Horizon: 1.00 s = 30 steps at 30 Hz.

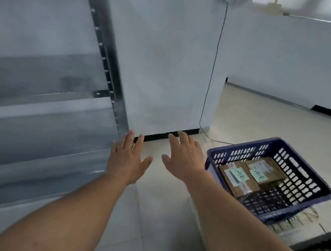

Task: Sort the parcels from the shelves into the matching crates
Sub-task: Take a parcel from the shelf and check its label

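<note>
Both arms reach forward over the tiled floor. My left hand (126, 158) is spread flat with straight fingers, just right of the metal shelf unit (113, 65), and holds nothing. My right hand (184, 156) is also spread and empty, left of a blue plastic crate (305, 178) on the floor. Inside the crate lie two brown cardboard parcels (237, 177) (267, 168), each with a green handwritten label. The shelf boards in view are blurred and show no parcel.
A black crate (329, 242) pokes in at the lower right edge. A white wall with a black skirting stands ahead, and a black cable (214, 67) hangs down it to the floor. Open floor stretches behind the blue crate.
</note>
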Tool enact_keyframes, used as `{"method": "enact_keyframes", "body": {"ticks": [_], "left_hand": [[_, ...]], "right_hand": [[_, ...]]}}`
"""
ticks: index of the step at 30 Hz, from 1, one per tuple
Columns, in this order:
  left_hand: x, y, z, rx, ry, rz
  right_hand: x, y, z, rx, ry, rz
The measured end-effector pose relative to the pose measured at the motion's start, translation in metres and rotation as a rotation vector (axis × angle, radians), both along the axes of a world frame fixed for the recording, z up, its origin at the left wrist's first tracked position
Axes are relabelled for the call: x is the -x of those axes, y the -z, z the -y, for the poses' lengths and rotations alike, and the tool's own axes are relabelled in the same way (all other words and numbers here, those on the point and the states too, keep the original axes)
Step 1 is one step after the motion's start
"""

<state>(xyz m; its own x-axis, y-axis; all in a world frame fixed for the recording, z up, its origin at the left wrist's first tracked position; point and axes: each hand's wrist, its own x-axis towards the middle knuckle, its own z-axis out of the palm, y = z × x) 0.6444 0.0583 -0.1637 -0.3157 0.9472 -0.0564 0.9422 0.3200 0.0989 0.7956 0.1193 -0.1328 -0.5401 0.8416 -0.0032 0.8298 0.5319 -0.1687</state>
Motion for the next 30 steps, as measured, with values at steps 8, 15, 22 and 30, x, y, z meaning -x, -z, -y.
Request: {"method": "enact_keyframes", "body": {"ticks": [8,15,22,30], "left_hand": [[0.167,-0.020,0.079,-0.032,-0.219,-0.020],[0.297,-0.029,0.145,-0.047,-0.331,-0.027],[0.409,-0.038,0.222,-0.090,-0.520,-0.098],[0.481,-0.036,0.264,-0.132,-0.647,-0.105]], "right_hand": [[0.177,-0.024,0.050,-0.073,-0.278,0.027],[0.320,-0.037,0.092,-0.142,-0.434,0.059],[0.441,-0.041,0.140,-0.209,-0.583,0.069],[0.538,-0.039,0.159,-0.244,-0.727,0.077]]}}
